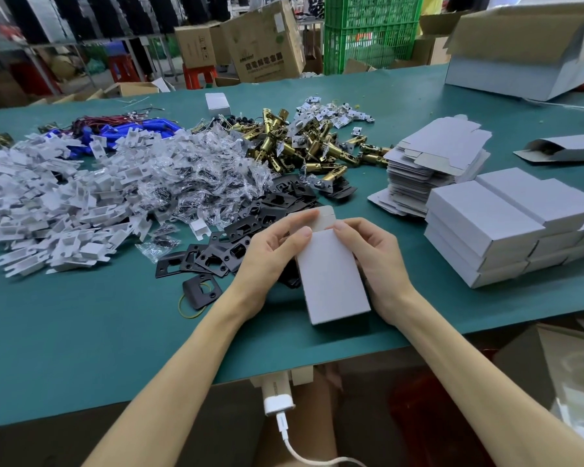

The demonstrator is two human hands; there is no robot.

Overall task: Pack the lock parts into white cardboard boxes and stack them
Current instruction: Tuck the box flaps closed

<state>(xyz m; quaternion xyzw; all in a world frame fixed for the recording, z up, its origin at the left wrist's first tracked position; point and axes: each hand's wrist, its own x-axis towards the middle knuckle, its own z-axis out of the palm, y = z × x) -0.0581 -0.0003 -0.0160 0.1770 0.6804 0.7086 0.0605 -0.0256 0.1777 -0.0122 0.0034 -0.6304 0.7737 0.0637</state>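
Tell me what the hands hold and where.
One white cardboard box: the left hand grips its left side, the right hand its right side, both near the far-end flap.

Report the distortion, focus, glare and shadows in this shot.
Head view: wide-angle bowing curves the table edges; the white box, left hand and right hand are sharp, the far dark racks soft; even light leaves only faint shadows under the box; small glints on the clear bags and brass latches.
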